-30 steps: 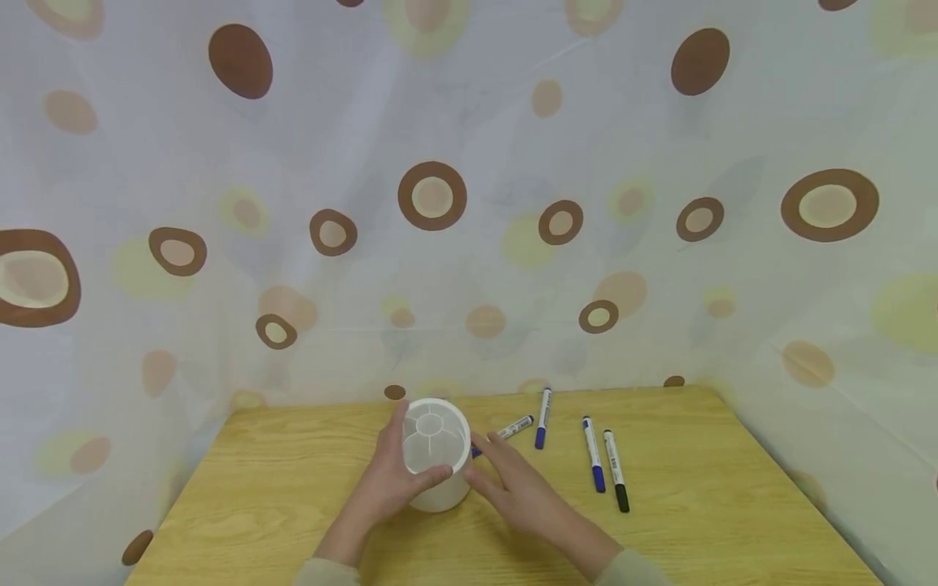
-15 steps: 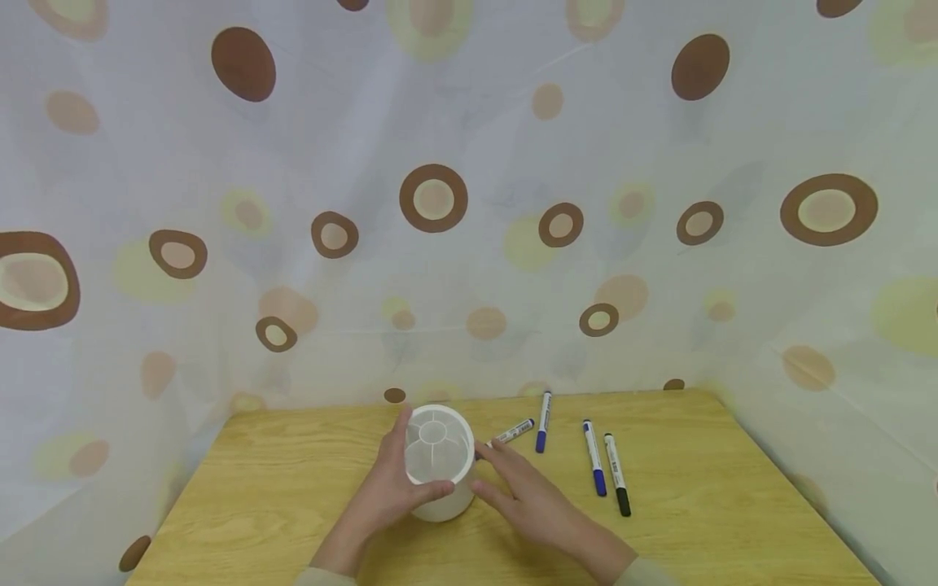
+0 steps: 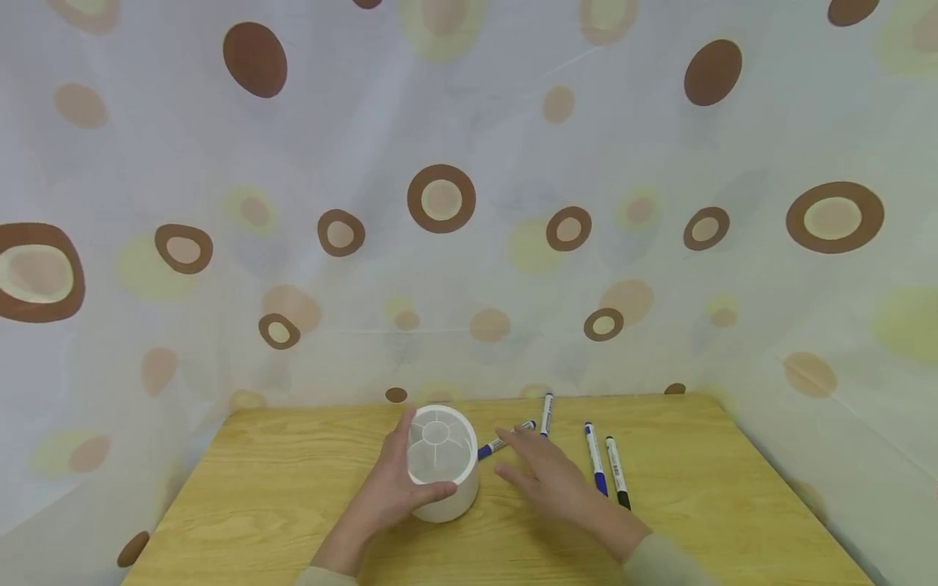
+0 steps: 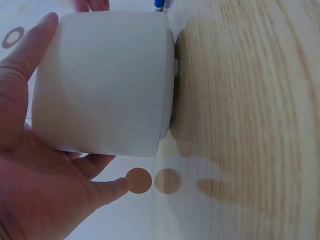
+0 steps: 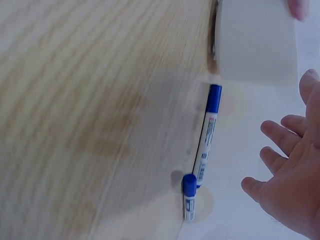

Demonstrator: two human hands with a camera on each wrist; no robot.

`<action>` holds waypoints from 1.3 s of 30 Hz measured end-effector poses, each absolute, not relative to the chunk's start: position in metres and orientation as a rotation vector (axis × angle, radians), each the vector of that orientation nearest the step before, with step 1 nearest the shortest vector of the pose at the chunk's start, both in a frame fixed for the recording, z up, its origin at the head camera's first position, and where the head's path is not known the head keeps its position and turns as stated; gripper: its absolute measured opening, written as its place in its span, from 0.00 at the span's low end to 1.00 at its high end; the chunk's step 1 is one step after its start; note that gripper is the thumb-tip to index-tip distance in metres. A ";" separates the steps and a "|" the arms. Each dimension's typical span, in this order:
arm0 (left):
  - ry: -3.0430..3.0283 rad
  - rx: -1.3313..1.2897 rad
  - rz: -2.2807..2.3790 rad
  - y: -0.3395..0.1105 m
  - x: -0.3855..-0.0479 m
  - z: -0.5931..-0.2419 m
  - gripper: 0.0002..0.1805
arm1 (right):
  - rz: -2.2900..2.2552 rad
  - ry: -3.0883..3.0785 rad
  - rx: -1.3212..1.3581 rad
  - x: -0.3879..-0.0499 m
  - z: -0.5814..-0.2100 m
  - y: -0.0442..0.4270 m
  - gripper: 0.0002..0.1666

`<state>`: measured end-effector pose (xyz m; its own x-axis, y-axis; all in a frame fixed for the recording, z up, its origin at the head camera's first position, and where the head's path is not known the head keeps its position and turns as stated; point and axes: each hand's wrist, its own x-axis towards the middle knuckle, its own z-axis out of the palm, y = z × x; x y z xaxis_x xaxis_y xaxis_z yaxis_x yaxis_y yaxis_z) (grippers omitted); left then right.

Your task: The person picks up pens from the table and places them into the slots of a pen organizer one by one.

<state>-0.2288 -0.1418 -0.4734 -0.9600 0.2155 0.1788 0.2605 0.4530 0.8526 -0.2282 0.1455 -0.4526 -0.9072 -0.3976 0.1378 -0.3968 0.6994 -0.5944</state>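
Gripping the white divided holder (image 4: 102, 82) with the left hand (image 3: 388, 480), thumb and fingers wrapped round its side, thumb against the near rim! Keeping to the middle of the wooden table (image 3: 278, 488), upright, with base down by the wood; hard to tell whether fully touching. Over on the other flank, spreading the right hand (image 3: 550, 480) loose and wide, just off the holder's wall. Spotting a slanting blue-capped marker (image 3: 487, 450) right beside the holder, crossed in the head view by those right fingers, yet visibly apart from them in the right wrist view. Just beyond, seeing a farther blue-capped marker (image 3: 547, 415) near the back edge, with cap masked by the hand from above, but showing close to the first one's tail from the wrist. Further right, finding a third blue-capped marker (image 3: 594, 456) and a black-capped marker (image 3: 617, 468) side by side, with cap ends running in behind the right forearm (image 3: 619, 529). All round, facing a pale curtain (image 3: 330, 146) dotted with brown ovals.
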 end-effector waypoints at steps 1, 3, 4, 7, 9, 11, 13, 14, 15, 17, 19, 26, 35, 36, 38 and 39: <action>-2.644 -0.433 -1.565 -0.142 -0.229 -0.473 0.75 | -1.005 2.901 -0.675 -0.231 -0.452 0.148 0.35; -2.654 -0.431 -1.562 -0.142 -0.229 -0.473 0.75 | -0.987 2.923 -0.680 -0.236 -0.453 0.153 0.34; -2.657 -0.431 -1.560 -0.142 -0.228 -0.473 0.75 | -0.977 2.934 -0.675 -0.239 -0.453 0.155 0.34; -2.664 -0.430 -1.542 -0.142 -0.228 -0.473 0.75 | -0.960 2.970 -0.647 -0.248 -0.455 0.162 0.33; -2.663 -0.430 -1.530 -0.142 -0.228 -0.473 0.74 | -0.944 3.000 -0.645 -0.253 -0.456 0.167 0.34; -2.658 -0.435 -1.520 -0.142 -0.229 -0.474 0.73 | -0.927 3.026 -0.650 -0.259 -0.457 0.171 0.34; -2.652 -0.441 -1.519 -0.142 -0.229 -0.475 0.72 | -0.896 3.050 -0.670 -0.264 -0.458 0.174 0.34; -2.651 -0.442 -1.518 -0.142 -0.229 -0.474 0.72 | -0.886 3.057 -0.669 -0.266 -0.458 0.175 0.34; -2.650 -0.442 -1.517 -0.142 -0.229 -0.474 0.72 | -0.872 3.065 -0.660 -0.269 -0.459 0.176 0.34; -2.653 -0.442 -1.514 -0.142 -0.230 -0.474 0.72 | -0.852 3.073 -0.647 -0.274 -0.459 0.177 0.34; -2.654 -0.445 -1.513 -0.142 -0.230 -0.473 0.73 | -0.833 3.079 -0.650 -0.278 -0.460 0.178 0.34; -2.659 -0.453 -1.509 -0.143 -0.228 -0.472 0.72 | -0.775 3.071 -0.625 -0.289 -0.462 0.180 0.35; -2.661 -0.446 -1.509 -0.143 -0.229 -0.473 0.72 | -0.765 3.060 -0.595 -0.301 -0.466 0.183 0.36; -2.660 -0.447 -1.511 -0.143 -0.229 -0.473 0.72 | -0.766 3.059 -0.596 -0.302 -0.467 0.184 0.36; -2.658 -0.446 -1.516 -0.144 -0.229 -0.473 0.72 | -0.774 3.054 -0.596 -0.304 -0.468 0.184 0.36; -2.655 -0.447 -1.519 -0.144 -0.229 -0.473 0.72 | -0.777 3.050 -0.599 -0.305 -0.469 0.184 0.35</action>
<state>-0.2290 -0.1440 -0.4733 -0.9570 0.2235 0.1847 0.2725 0.4755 0.8364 -0.3045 0.1838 -0.4686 -0.9282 -0.3406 0.1497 -0.3707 0.8126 -0.4497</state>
